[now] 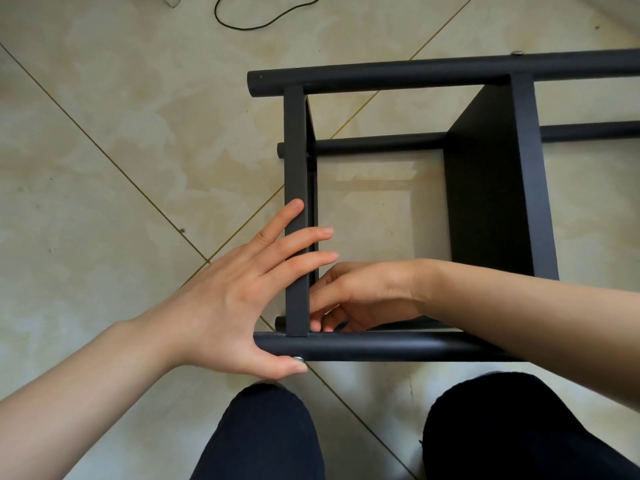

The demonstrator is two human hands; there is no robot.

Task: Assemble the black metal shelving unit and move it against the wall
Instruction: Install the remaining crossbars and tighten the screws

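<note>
The black metal shelving unit (408, 72) lies on its side on the tiled floor, its round posts running left to right. Two black shelf panels stand on edge between the posts: the end panel (296, 150) and a second panel (495, 188) to its right. My left hand (239, 292) lies spread over the outer face of the end panel, fingers straight, thumb on the near post (381, 346) beside a silver screw head (298, 358). My right hand (360, 299) reaches inside the frame, fingers curled against the inner face of the end panel near its lower corner. What they pinch is hidden.
A black cable (249, 22) loops on the floor at the top. My knees in dark trousers (263, 434) are at the bottom edge, just in front of the near post. Another silver screw head (517, 53) shows on the far post.
</note>
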